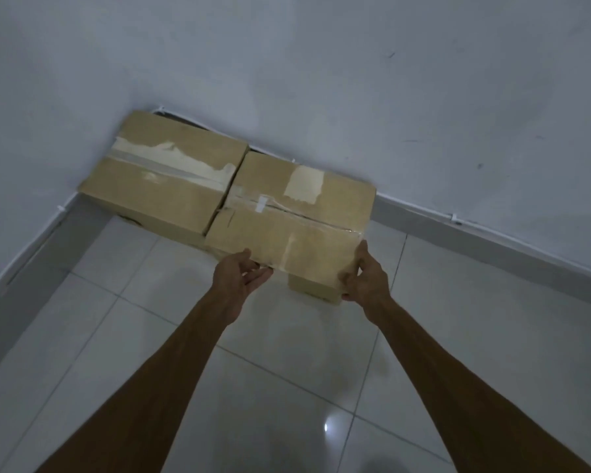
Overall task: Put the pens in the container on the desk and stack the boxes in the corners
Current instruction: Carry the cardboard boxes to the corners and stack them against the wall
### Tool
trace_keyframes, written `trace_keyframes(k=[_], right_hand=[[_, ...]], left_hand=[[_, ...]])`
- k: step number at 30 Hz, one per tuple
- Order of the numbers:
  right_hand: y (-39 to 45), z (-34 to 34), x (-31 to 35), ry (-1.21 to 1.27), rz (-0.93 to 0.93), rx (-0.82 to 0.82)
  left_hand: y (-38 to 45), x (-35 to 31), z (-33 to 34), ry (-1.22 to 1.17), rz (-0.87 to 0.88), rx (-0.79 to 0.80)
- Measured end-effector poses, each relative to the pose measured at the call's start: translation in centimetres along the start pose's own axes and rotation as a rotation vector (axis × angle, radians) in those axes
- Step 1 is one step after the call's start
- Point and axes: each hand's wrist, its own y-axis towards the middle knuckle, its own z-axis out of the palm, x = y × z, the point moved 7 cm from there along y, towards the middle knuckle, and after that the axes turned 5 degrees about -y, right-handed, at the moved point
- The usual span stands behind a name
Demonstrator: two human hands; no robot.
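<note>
Two taped brown cardboard boxes lie side by side on the floor in the room's corner. The left box (pixel 164 172) sits tight in the corner; the right box (pixel 297 220) lies against it along the back wall. My right hand (pixel 364 278) clasps the right box's near right corner, thumb up along the edge and fingers on the front face. My left hand (pixel 241 273) is at that box's near left edge, palm up, fingers spread and loosely curled, thumb touching the cardboard. No pens or container are in view.
White walls (pixel 321 80) meet in the corner behind the boxes, with a grey skirting (pixel 475 233) and a thin white cable along it. Glossy white floor tiles (pixel 287 370) stretch toward me under my forearms.
</note>
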Motion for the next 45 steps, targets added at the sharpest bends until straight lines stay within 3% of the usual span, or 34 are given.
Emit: trace_keyframes(k=[6,10,17,21,24,27,31,37,45], right_hand=[[0.3,-0.7,-0.2,-0.021,-0.005,-0.014],[-2.2,-1.1,1.9,-0.390,-0.107,0.007],[-11.6,-6.7,4.7,-0.422,-0.162,0.041],[-17.1,-11.6,6.8,-0.421,-0.207,-0.043],[-21.8,-15.1,7.2,-0.428,-0.133,-0.137],[-27.8,-18.9,4.0,-0.446,0.020,-0.245],[-35.1,-22.0,-1.0,-0.404,0.148,-0.297],[-48.5,-28.4,-11.7,-0.301,0.328,-0.435],[-68.8,-32.8,-28.8,-0.117,0.574,-0.595]], left_hand=[[-0.1,0.8,0.5,-0.010,0.037,0.066],[-2.2,0.7,0.2,0.143,0.038,0.058],[-12.5,-2.6,3.5,0.701,0.121,0.110],[-18.9,-3.4,7.4,1.025,0.297,0.235],[-23.8,-2.8,10.2,1.185,0.477,0.337],[-29.8,1.0,12.6,1.506,0.636,0.491],[-36.2,7.0,14.3,1.701,0.784,0.734],[-45.5,18.9,16.1,1.876,0.861,0.979],[-60.1,38.1,13.7,2.013,0.800,1.292]])
